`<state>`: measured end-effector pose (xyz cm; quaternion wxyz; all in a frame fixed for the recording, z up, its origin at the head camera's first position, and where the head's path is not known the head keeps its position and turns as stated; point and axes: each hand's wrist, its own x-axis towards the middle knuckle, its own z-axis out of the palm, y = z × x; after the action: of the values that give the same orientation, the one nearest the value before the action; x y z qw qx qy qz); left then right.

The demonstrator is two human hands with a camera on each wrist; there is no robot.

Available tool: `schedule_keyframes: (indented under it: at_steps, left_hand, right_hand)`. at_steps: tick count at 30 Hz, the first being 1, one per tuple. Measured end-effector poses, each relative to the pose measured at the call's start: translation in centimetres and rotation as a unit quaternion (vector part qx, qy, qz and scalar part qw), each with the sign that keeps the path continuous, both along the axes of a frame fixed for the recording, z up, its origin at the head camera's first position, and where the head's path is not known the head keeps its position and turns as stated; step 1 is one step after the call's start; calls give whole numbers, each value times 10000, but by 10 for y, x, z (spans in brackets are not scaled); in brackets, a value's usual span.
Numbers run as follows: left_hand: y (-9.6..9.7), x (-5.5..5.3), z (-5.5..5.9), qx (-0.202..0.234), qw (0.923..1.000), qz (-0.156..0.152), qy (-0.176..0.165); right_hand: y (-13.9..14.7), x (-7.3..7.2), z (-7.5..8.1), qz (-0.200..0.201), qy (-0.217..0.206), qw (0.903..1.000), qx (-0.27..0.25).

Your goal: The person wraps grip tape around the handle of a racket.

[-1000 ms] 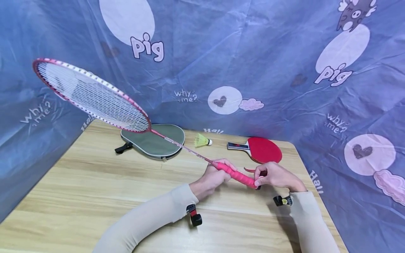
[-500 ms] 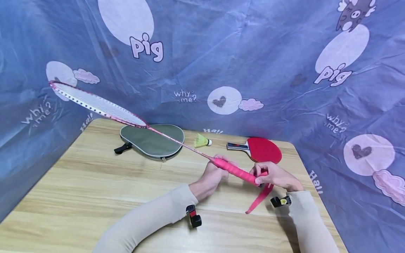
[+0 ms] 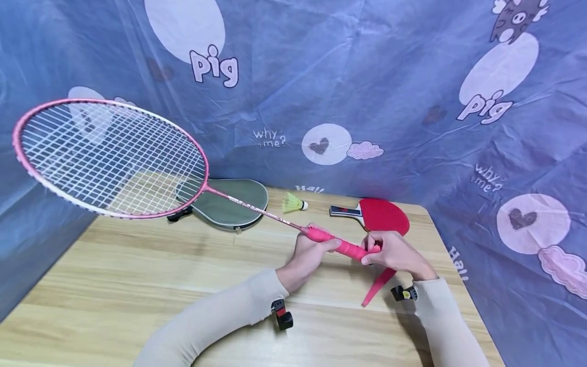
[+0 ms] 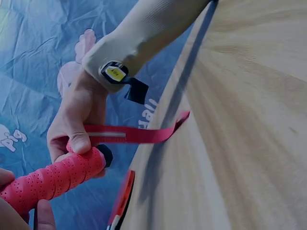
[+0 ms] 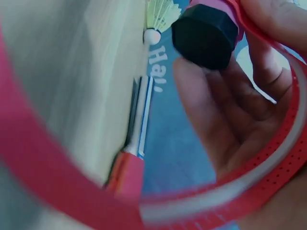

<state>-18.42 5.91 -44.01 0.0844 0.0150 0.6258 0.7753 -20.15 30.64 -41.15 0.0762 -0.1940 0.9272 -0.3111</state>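
Observation:
My left hand [image 3: 306,259] grips the pink-wrapped handle [image 3: 350,250] of a badminton racket [image 3: 249,206], its thumb lying across the wrap. The strung head is raised at the left, above the table. At the butt end, my right hand [image 3: 393,253] pinches the pink grip tape [image 3: 379,287] against the handle. A loose tail of tape hangs below that hand; the left wrist view shows the tape [image 4: 148,136] trailing past the right thumb. In the right wrist view, the black butt cap [image 5: 204,38] shows beyond the fingers, and the tape loops blurred across the foreground.
On the wooden table [image 3: 206,306] lie a green paddle case [image 3: 234,204], a yellow shuttlecock [image 3: 292,203] and a red table tennis paddle [image 3: 384,216] along the back. A blue printed cloth [image 3: 284,102] rises behind and at both sides.
The racket has rolled about its shaft, its head passing from nearly edge-on to wide face view. The tape tail has swung from behind the right hand to hang below it.

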Motion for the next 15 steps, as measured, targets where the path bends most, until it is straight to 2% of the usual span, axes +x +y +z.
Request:
schedule_keyframes:
  at_steps: [3,7,11,15]
  left_hand:
    - [-2,-2,3,3,10000,21,52]
    - [-3,-3,4,-11,9999,4,115]
    - [-3,-3,5,68,9998,-28,170]
    - [-2,-3,7,251,9995,-174,84]
  right_hand:
    - [-2,2,5,-110,381,9986,354]
    - [-3,3,8,126,579,9961,658]
    - [0,3,11,352,436,9964,635]
    - [8,1,13,332,40,9991,269]
